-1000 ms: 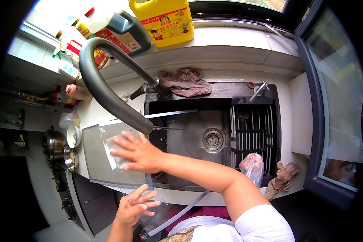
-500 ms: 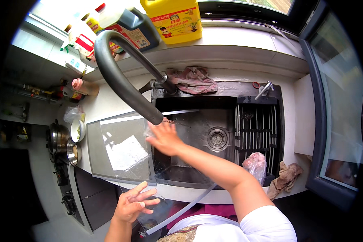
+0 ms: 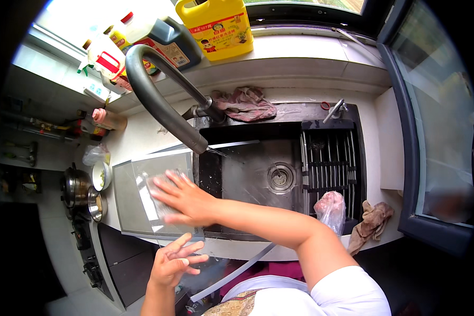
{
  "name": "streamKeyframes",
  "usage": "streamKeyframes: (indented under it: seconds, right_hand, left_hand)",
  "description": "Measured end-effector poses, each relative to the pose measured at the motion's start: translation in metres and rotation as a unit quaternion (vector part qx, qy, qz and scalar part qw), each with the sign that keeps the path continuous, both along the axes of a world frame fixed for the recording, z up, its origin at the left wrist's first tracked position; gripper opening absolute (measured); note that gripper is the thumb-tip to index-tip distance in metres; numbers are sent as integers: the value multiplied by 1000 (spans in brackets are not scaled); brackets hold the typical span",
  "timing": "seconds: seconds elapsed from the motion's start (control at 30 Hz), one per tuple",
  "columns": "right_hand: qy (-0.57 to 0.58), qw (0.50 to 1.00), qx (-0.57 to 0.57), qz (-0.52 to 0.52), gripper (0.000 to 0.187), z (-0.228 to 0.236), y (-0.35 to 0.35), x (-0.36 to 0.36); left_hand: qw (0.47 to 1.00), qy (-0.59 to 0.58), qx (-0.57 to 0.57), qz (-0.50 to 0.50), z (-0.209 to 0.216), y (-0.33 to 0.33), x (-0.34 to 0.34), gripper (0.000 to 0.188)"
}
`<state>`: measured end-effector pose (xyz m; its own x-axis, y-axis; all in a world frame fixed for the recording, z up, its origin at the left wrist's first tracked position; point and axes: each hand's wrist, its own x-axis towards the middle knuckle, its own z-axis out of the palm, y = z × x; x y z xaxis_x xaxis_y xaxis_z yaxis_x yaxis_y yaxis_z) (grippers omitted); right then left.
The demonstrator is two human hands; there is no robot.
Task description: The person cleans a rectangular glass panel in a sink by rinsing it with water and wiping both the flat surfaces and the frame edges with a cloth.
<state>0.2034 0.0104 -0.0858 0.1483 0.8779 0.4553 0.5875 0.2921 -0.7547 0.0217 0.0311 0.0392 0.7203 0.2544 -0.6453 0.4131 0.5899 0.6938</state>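
A clear flat panel (image 3: 148, 208) with pale edge strips (image 3: 231, 274) slants over the counter's left part and the sink, its near end jutting out past the counter. My right hand (image 3: 192, 203) presses flat on it, fingers spread over a thin, translucent, ridged cloth or pad (image 3: 155, 190). What the cloth is made of cannot be made out. At the panel's near left edge my left hand (image 3: 171, 266) has its fingers apart; whether they touch the panel is unclear. Water runs from the curved grey faucet (image 3: 195, 141) into the dark sink (image 3: 247, 179).
A grey mesh-like sheet (image 3: 126, 197) lies under the panel. A rack (image 3: 329, 163) spans the sink's right side, beside a plastic bag of meat (image 3: 332, 208) and a brown rag (image 3: 371, 221). A pinkish cloth (image 3: 247, 105) lies behind the sink; a yellow jug (image 3: 218, 31) stands on the sill.
My right hand has swept left, from beneath the faucet onto the panel's left part, taking the cloth along. Running water now shows at the spout. My left hand has barely moved.
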Motion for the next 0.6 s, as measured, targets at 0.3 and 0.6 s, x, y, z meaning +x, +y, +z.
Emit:
streamKeyframes:
  seconds: [0.3,0.6]
  right_hand:
    - [48,949,-304,-72,73,-114,-129,34]
    - [80,956,-283,-12,75,-68,-97,-30]
  left_hand:
    - [999,-29,-17,28,4,8,-21,67]
    - [995,-33,44,83,18,16,-50,64]
